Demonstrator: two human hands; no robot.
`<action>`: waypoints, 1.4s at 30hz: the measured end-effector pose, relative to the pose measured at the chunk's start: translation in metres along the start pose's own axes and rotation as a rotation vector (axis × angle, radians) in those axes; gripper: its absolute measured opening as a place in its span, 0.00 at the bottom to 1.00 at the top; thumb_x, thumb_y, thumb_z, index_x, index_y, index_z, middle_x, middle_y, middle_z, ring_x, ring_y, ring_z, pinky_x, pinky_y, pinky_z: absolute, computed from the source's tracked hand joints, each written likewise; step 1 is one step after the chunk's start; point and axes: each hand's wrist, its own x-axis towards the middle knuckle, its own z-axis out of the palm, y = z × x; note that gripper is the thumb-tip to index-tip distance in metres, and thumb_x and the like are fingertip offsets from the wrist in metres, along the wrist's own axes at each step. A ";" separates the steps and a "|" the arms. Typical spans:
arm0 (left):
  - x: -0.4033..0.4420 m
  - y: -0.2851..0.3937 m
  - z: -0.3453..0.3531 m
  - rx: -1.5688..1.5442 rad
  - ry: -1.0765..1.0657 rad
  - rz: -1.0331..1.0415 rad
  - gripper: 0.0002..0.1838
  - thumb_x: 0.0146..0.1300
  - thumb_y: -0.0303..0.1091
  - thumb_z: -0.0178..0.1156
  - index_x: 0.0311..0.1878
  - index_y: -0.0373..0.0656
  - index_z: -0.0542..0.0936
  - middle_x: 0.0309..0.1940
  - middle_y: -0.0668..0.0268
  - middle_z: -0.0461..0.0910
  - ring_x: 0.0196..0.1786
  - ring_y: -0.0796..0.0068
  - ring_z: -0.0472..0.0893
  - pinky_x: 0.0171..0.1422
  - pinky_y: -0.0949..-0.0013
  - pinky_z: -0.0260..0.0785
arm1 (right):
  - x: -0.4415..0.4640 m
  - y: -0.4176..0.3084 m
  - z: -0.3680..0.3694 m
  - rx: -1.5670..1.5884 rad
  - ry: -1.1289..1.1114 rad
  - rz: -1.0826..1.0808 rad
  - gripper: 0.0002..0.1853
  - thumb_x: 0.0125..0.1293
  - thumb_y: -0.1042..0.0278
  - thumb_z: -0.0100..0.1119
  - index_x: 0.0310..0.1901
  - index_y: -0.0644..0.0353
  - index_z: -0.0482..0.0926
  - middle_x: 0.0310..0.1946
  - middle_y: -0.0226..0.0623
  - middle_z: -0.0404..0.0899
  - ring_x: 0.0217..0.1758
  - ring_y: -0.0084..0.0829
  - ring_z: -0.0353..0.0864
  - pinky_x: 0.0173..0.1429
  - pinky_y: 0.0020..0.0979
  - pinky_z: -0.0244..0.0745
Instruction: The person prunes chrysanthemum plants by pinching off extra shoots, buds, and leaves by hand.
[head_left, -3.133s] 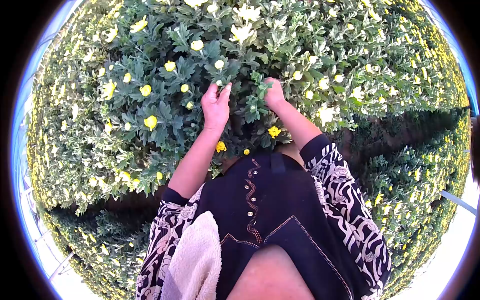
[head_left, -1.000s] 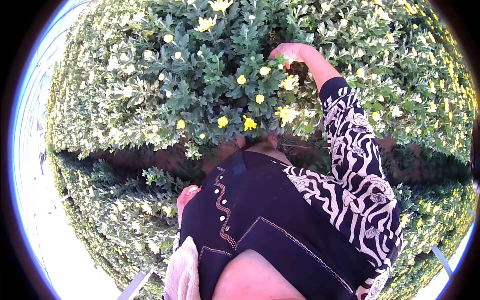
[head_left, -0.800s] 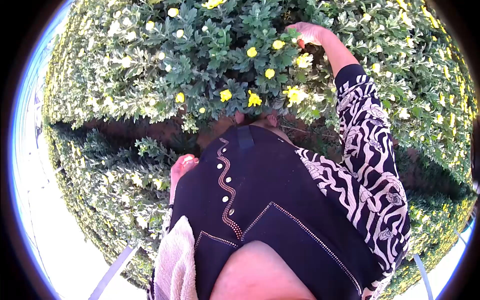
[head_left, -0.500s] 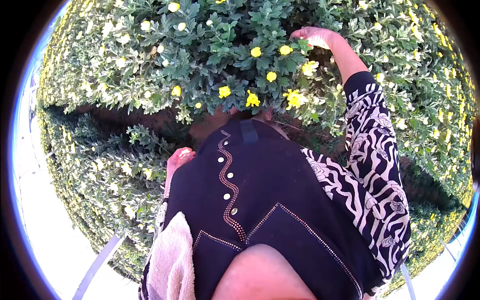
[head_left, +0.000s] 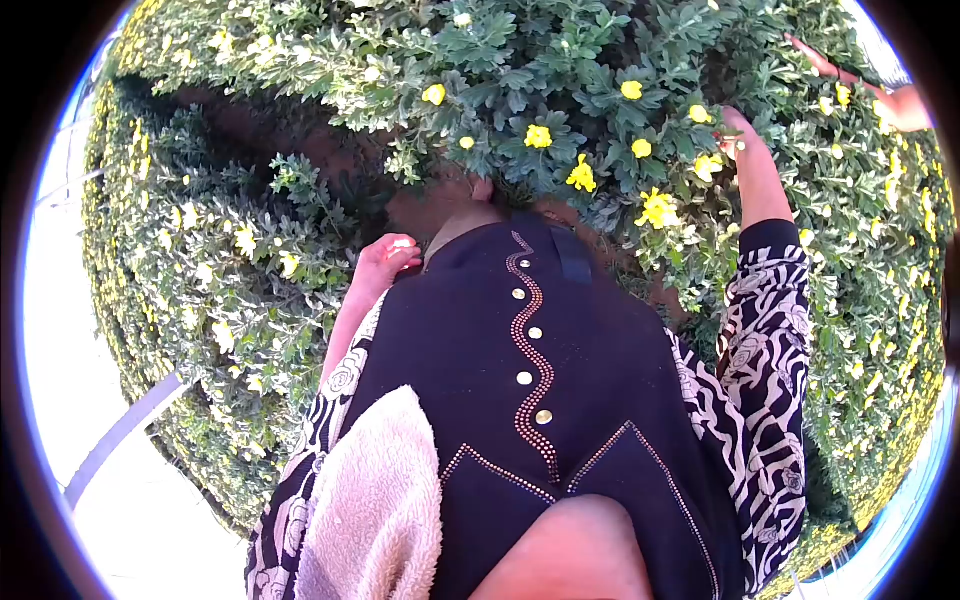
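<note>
Head view: the right hand [head_left: 748, 150] reaches among green, lobed-leaf bushes [head_left: 520, 60], just beside a small, rounded yellow flower [head_left: 700, 114], its fingertips too obscured to tell whether they pinch anything. The left hand [head_left: 385, 262], fingers half curled, lies by the black, gold-buttoned cloth top [head_left: 620, 350], its grip unclear. That top and a cream fleece towel [head_left: 375, 500] block the lower middle, and another person [head_left: 905, 107] reaches in at far right.

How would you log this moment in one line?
Left hand: half-curled beside black, shiny-buttoned top, contents unclear | Right hand: among yellow-flowered green leafy plants, grip unclear
</note>
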 end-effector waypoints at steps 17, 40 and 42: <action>0.116 0.060 -0.019 0.060 -0.174 0.297 0.12 0.64 0.30 0.61 0.50 0.42 0.79 0.37 0.68 0.82 0.38 0.81 0.81 0.41 0.74 0.73 | -0.304 0.022 0.137 -0.291 -0.302 -0.145 0.06 0.65 0.77 0.58 0.41 0.57 0.80 0.40 0.31 0.85 0.46 0.30 0.83 0.57 0.34 0.74; 0.158 0.075 0.025 0.432 -0.516 0.630 0.10 0.63 0.26 0.59 0.48 0.40 0.80 0.37 0.67 0.81 0.37 0.82 0.77 0.46 0.77 0.70 | -0.109 0.050 0.382 -0.042 -0.015 -0.395 0.15 0.65 0.64 0.57 0.50 0.60 0.77 0.48 0.45 0.80 0.51 0.46 0.79 0.55 0.42 0.72; 0.154 0.080 0.030 0.444 -0.472 0.650 0.10 0.63 0.26 0.58 0.47 0.40 0.79 0.36 0.66 0.81 0.37 0.80 0.77 0.47 0.75 0.71 | -0.111 0.048 0.386 0.403 -0.080 -0.187 0.15 0.65 0.62 0.56 0.49 0.61 0.76 0.46 0.47 0.79 0.52 0.48 0.78 0.56 0.43 0.71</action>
